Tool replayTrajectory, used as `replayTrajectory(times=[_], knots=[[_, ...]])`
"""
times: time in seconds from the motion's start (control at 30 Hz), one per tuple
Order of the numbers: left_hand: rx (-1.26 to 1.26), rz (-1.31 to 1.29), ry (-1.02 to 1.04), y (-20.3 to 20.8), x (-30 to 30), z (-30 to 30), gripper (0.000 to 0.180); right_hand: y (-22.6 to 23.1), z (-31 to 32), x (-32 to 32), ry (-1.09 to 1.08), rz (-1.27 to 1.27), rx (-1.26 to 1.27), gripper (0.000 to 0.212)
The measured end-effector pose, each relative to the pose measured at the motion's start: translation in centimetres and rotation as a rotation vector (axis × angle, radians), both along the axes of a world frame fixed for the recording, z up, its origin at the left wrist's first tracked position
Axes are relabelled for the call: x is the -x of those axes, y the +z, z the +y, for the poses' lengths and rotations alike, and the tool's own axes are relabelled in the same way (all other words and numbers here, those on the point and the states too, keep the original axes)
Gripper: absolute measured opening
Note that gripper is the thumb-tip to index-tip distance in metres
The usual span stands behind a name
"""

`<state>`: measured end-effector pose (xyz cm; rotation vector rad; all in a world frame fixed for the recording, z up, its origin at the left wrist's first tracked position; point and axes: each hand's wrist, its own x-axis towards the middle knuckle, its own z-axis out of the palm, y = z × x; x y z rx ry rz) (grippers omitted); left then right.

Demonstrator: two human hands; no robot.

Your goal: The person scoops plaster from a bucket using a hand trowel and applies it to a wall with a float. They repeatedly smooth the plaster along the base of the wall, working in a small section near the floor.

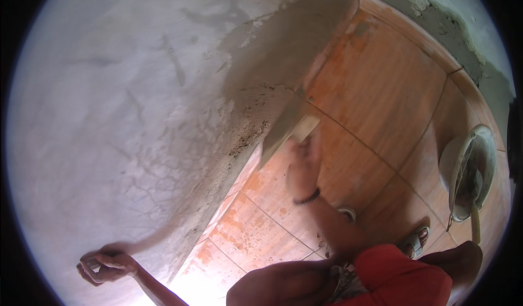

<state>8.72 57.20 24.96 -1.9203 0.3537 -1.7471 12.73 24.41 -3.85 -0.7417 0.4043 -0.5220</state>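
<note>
Keep the trowel flat where wall meets tile

The right hand (304, 164), blurred, is closed around the trowel (279, 134), which is at the foot of the wall (109, 99), just above the tile edging (235, 189). The left hand (106, 265) is curled close to the wall at lower left; whether it grips anything, I cannot tell.

The darker, seemingly damp patch (272, 50) above the trowel calls for long, even strokes, the leading edge slightly lifted so the blade doesn't dig in. The rough, crumbly band beside the blade probably needs firmer pressure. Wipe splashes off the floor tiles (381, 88) before they harden. The bucket (445, 164) stands well apart to the right, so loading means a reach.
</note>
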Motion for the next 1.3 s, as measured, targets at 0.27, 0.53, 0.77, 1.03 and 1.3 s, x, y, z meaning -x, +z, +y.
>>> replayTrajectory(times=[0.27,0.53,0.77,1.03,1.3], knots=[[-0.026,0.0,0.014,-0.1,-0.3,0.1,0.045,-4.7,-2.4,-5.1,0.088,0.049,-0.273,0.066],[-0.024,-0.015,-0.033,-0.1,-0.4,-0.2,0.045,4.4,5.1,-2.2,0.1,-0.031,0.343,0.055],[-0.069,-0.009,0.007,0.2,-0.3,-0.5,0.044,5.1,2.9,2.7,0.282,-0.309,0.117,0.047],[-0.033,-0.01,0.015,-0.2,-0.3,-0.3,0.046,-7.6,-8.1,-3.2,0.164,-0.101,-0.392,0.047],[-0.021,-0.006,0.005,-0.2,-0.2,-0.6,0.048,-4.8,-8.3,-7.9,0.077,-0.111,-0.195,0.053]])
